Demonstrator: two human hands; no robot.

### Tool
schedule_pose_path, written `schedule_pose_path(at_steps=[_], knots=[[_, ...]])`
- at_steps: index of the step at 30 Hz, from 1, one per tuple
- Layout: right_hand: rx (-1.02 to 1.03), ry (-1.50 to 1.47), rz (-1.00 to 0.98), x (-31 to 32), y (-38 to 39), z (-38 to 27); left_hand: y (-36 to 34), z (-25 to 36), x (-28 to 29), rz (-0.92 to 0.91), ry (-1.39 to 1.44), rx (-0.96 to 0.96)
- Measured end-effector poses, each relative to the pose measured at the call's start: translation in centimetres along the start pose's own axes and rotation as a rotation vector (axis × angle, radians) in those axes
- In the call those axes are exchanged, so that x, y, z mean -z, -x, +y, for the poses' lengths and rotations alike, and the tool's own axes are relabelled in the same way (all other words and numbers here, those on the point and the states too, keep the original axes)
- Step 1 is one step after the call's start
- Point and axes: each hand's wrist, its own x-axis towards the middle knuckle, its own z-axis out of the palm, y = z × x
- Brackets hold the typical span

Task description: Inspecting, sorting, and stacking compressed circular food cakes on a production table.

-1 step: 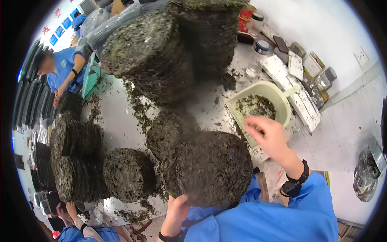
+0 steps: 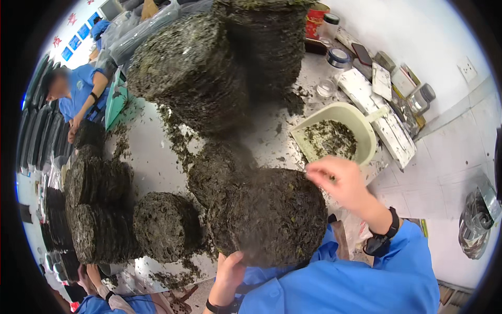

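Setting: a workshop, apparently food-processing. Evidence: stacks of round, dark-green, seaweed-like sheets (image 2: 183,73) crowd a white worktable (image 2: 151,152) from upper centre to lower left; loose flakes (image 2: 332,138) lie in a cream dustpan (image 2: 367,149) right of centre. Co-workers in similar blue tops (image 2: 79,94) appear upper left and lower left. Plastic-wrapped bundles (image 2: 146,34) and blue wall notices (image 2: 83,31) occupy the upper left.

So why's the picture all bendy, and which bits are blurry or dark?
All in the head view: the fisheye lens bends straight edges near the rim; the near stack looks smeary beside the left hand; the gap between the tall stacks is dark and blurry; the white wall is bright.
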Motion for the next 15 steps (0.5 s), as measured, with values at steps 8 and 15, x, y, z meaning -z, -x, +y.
schedule_pose_path(at_steps=[8, 15], knots=[[0.166, 0.145, -0.241, -3.2, -0.8, -1.2, -0.1, 0.3, -0.3, 0.003, -0.066, -0.028], [-0.819, -1.262, 0.617, -1.0, -1.1, 7.0, 0.0, -1.0, 2.9, 0.049, 0.138, 0.004]])
